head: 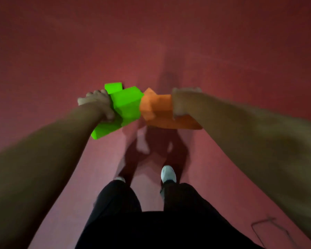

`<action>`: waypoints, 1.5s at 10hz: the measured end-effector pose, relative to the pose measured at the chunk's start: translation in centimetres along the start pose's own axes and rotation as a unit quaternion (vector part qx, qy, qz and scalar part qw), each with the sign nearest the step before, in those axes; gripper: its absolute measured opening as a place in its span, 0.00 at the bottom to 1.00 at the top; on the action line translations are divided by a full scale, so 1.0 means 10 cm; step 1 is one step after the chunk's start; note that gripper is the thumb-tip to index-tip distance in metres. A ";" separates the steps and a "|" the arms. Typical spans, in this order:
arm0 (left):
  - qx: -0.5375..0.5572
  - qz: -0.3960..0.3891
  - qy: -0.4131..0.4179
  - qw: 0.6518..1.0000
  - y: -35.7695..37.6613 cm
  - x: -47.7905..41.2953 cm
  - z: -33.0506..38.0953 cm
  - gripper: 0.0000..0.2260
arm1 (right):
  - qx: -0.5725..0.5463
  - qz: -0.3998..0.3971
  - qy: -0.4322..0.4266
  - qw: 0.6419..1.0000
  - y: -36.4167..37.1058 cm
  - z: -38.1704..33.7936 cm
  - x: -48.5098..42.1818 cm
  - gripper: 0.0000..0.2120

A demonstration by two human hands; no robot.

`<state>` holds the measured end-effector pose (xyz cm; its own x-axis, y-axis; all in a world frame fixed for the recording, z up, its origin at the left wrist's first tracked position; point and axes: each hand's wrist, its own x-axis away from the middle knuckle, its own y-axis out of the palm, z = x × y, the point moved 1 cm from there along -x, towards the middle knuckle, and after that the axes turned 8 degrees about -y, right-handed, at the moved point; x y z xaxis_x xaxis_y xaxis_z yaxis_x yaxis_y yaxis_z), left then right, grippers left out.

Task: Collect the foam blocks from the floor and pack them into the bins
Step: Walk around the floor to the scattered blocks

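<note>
Both arms reach forward over a red floor (169, 42). My left hand (99, 105) grips a bunch of bright green foam blocks (126, 105), fingers curled round them. My right hand (183, 103) holds orange foam blocks (156, 108), with its fingers mostly hidden behind them. The green and orange blocks touch each other in the middle, carried well above the floor. No bin is in view.
My legs in dark trousers (151, 221) and a white shoe (168, 174) show below, standing on the red floor. A thin dark outline mark (266, 225) lies on the floor at the lower right. The picture is blurred by motion.
</note>
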<state>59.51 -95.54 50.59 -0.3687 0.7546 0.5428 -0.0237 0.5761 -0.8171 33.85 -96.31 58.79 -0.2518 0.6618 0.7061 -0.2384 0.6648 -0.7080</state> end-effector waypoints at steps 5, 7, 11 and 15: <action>-0.125 0.086 0.323 0.934 -1.62 1.67 1.08 0.39 | -0.286 0.181 0.392 0.855 0.20 0.20 2.58 0.40; -0.186 0.098 0.470 0.857 -1.15 3.18 1.92 0.40 | -0.372 0.192 0.508 0.753 1.33 0.19 4.02 0.37; -0.272 0.134 0.668 0.680 0.85 7.49 2.45 0.43 | -0.501 0.178 0.696 0.483 4.35 -0.64 7.27 0.29; -0.329 0.119 0.800 0.487 3.77 11.55 2.02 0.49 | -0.541 0.147 0.795 0.232 7.56 -2.17 10.47 0.27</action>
<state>-2.79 7.02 78.57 0.9210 -0.2005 0.3339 0.3390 -0.0093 -0.9407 9.84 30.75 79.44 0.7616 -0.5461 0.3490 0.1618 -0.3612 -0.9184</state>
